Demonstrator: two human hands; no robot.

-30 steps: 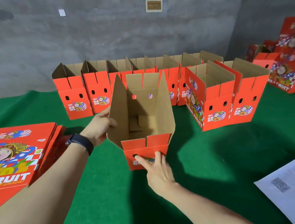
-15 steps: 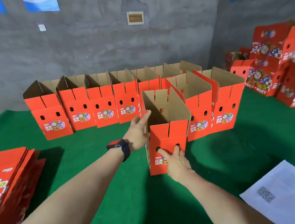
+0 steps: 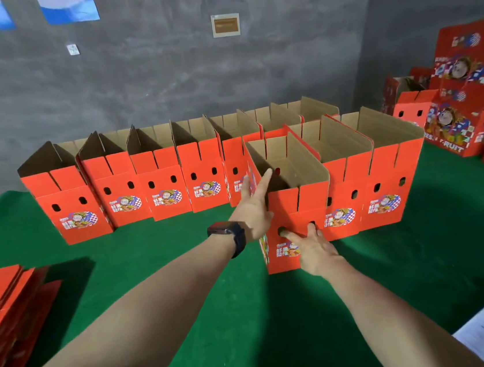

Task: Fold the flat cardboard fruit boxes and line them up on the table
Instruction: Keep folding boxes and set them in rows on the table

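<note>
Folded box stands upright on the green worktop, open top showing bare brown walls, pressed up beside the neighbouring box on its right, left grip flat with straight fingers against its side, right grip spread across its front

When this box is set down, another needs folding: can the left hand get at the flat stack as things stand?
Probably yes: the left hand touches the box, fingers straight, and only green table shows between it and the flat stack.
</note>
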